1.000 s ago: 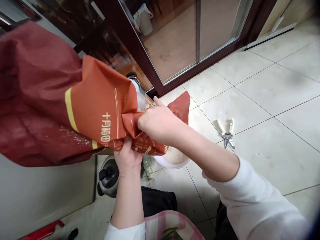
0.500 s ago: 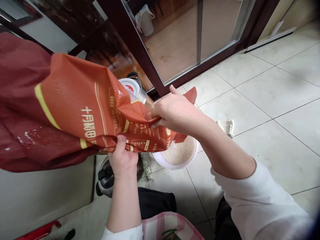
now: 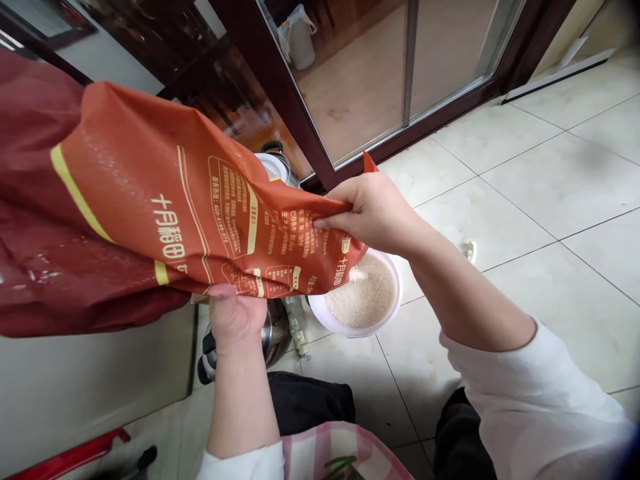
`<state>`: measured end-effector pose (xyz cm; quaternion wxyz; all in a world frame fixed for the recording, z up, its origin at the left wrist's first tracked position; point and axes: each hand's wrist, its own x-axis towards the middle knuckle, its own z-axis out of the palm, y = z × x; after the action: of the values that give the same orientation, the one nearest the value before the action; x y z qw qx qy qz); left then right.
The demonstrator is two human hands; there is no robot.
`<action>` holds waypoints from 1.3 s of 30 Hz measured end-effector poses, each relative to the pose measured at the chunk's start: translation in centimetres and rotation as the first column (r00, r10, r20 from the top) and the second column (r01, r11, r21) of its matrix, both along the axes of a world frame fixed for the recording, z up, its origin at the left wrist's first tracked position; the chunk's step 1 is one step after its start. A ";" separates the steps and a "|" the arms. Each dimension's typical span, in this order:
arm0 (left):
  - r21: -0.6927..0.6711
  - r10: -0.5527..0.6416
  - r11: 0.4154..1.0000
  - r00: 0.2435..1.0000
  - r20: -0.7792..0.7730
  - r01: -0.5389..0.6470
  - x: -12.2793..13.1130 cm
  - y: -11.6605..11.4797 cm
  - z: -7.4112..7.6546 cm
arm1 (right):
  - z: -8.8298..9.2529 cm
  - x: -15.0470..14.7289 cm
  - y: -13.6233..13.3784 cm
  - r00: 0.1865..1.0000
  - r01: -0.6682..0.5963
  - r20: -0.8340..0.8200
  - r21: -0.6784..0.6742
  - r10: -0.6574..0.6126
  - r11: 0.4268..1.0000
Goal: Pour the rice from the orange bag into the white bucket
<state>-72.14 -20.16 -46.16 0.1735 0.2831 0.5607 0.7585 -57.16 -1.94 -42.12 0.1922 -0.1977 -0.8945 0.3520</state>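
Note:
A large orange and dark red rice bag (image 3: 200, 200) lies tilted across my view, its mouth end low over a white bucket (image 3: 320, 317). Rice (image 3: 363, 297) fills part of the bucket, and a pale streak of grains shows at the bag's lip. My left hand (image 3: 237, 313) supports the bag's underside, thumb against its front and fingers hidden beneath. Near the mouth, my right hand (image 3: 367, 210) pinches the bag's upper edge, with a corner of orange film sticking up behind it.
A steel pot with black handles (image 3: 273, 333) stands on the tiled floor left of the bucket, beside a clear-wrapped packet (image 3: 297, 330). Behind is a dark-framed glass door (image 3: 325, 167). A small cream-coloured object (image 3: 470, 251) lies on the tiles to the right.
The bag's mouth end has been pulled straighter and its folds have smoothed out. My right hand has shifted right along the edge; my left hand sits slightly lower and further left.

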 end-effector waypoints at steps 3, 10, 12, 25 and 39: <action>0.108 0.040 0.994 0.997 -0.067 -0.033 0.0 0.1 0.6 | -0.6 0.0 0.3 0.997 -0.042 -0.062 -0.096 0.036 0.995; 0.166 0.119 0.978 0.991 0.057 -0.127 0.4 0.8 0.8 | -2.3 0.9 2.9 0.999 -0.053 -0.002 -0.262 0.055 0.964; 0.157 0.131 0.976 0.982 0.136 -0.152 0.2 1.0 0.7 | -3.2 1.5 4.1 0.995 -0.084 0.017 -0.346 0.096 0.935; 0.140 -0.002 0.987 0.867 0.499 -0.078 0.1 1.3 -1.2 | -3.7 3.2 5.6 0.960 -0.265 -0.223 -0.509 0.171 0.819; 0.135 0.042 0.982 0.847 0.529 -0.133 -1.6 -0.3 -1.8 | 0.7 0.8 1.0 0.759 -0.172 -0.567 -0.650 -0.321 0.740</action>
<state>-73.74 -20.42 -47.93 0.2606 0.0532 0.4392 0.8581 -56.31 -0.97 -41.43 0.4192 -0.1572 -0.5748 0.6850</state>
